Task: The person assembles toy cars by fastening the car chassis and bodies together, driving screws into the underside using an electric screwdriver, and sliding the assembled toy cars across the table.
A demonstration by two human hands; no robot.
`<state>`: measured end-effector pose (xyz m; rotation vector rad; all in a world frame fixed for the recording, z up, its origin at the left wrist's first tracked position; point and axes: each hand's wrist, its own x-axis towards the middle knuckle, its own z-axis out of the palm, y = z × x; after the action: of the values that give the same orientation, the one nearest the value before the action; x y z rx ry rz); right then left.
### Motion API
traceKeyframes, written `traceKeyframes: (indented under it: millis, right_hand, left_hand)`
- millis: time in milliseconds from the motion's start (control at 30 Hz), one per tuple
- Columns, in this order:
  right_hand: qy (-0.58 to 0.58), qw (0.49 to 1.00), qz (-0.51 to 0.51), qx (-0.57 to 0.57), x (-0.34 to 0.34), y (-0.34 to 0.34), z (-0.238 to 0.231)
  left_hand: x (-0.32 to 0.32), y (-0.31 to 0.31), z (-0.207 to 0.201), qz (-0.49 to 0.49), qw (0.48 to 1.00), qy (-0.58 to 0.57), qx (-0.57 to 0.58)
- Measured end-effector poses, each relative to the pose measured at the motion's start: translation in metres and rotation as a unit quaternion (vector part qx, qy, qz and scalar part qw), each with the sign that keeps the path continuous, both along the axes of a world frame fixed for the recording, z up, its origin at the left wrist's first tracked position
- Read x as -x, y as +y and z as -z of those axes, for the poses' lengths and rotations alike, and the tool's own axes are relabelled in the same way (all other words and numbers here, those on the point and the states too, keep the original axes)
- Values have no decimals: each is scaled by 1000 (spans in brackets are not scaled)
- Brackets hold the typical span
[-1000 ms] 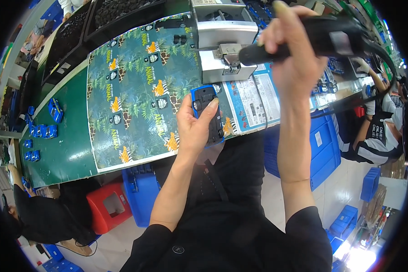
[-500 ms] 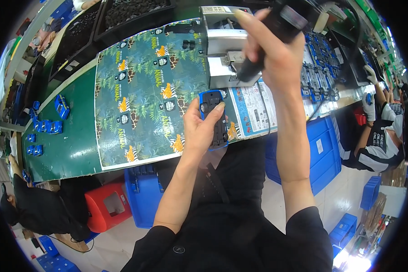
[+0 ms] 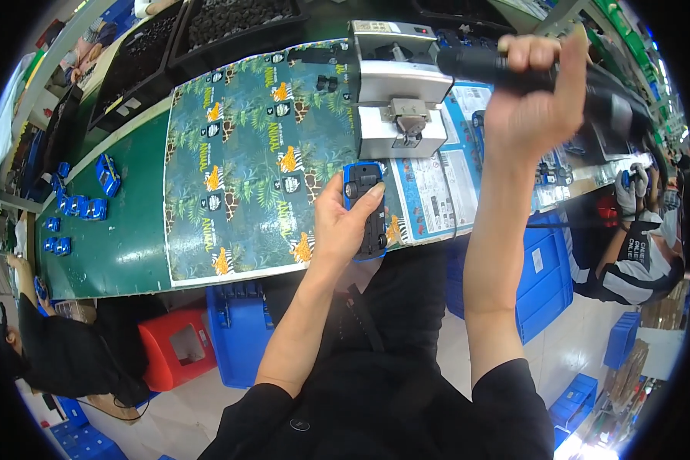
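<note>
My left hand grips a toy car upside down at the table's front edge, its black underside up and blue body showing along the rim. The thumb lies across the underside. Raised above the table on the right, my right hand is wrapped round a black power screwdriver, which points left and is partly blurred. Just left of the screwdriver's tip stands a silver metal box-like machine, likely a screw feeder. A pair of small black wheels lies on the patterned sheet.
Several blue toy car bodies sit on the green table at the left. Black bins line the back. Printed sheets lie right of my left hand. A blue crate and red stool stand below. Co-workers sit at both sides.
My right hand has swung right with the screwdriver, away from the metal machine, and the tool has turned to point left. The left hand still holds the toy car.
</note>
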<state>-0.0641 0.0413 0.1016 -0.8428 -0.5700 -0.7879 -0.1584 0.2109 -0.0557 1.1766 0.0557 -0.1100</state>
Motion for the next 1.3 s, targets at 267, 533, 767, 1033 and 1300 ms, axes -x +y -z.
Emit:
traceKeyframes:
  millis: [267, 533, 767, 1033, 1300]
  right_hand:
    - [81, 985, 113, -101, -48, -48, 15]
    - [29, 994, -106, 24, 43, -4, 14]
    - [-5, 985, -140, 97, 79, 25, 52]
    - [50, 986, -94, 128, 74, 44, 71]
    - [33, 962, -194, 192, 61, 44, 64]
  left_hand:
    - [2, -1, 5, 3, 1000, -10, -1]
    - [-2, 4, 3, 2, 1000, -4, -12]
    - [-2, 1, 5, 2, 1000, -4, -13]
    - [1, 0, 4, -2, 999, -28, -18]
    - [1, 7, -7, 13, 999, -8, 43]
